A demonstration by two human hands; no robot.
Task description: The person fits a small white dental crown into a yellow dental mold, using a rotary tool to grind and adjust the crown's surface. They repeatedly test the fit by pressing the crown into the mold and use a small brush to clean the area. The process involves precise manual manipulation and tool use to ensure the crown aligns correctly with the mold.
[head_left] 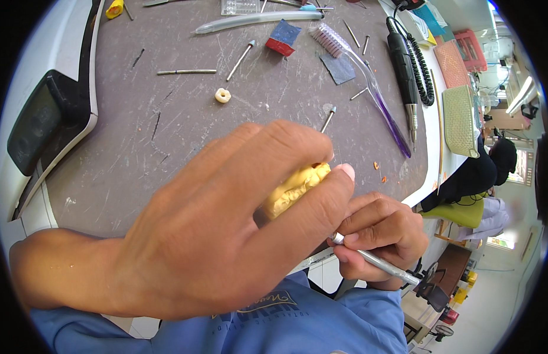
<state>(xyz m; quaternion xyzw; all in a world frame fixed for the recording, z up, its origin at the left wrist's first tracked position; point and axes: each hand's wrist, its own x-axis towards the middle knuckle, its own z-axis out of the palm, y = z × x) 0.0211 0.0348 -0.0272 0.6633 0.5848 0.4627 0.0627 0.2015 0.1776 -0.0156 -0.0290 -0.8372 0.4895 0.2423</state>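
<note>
My left hand (227, 224) reaches across the middle, with its fingers curled round a yellow dental cast (297, 187). The moulded teeth show between thumb and forefinger, while the rest of the cast is hidden behind the hand. Close beside the left thumb, my right hand (380, 233) pinches a slim silver metal instrument (383, 264) like a pen. Its far end points down to the right. The other end sits between the right fingertips, and its exact tip is too small to make out. Instrument and cast appear apart.
Beyond my hands lie a cream tooth crown (222, 95), several thin metal burs (241, 61), a red and blue block (283, 38) and a purple-handled toothbrush (377, 97). A black handpiece (402, 65) rests at right near woven baskets (461, 121). A white and black device (50, 124) stands left.
</note>
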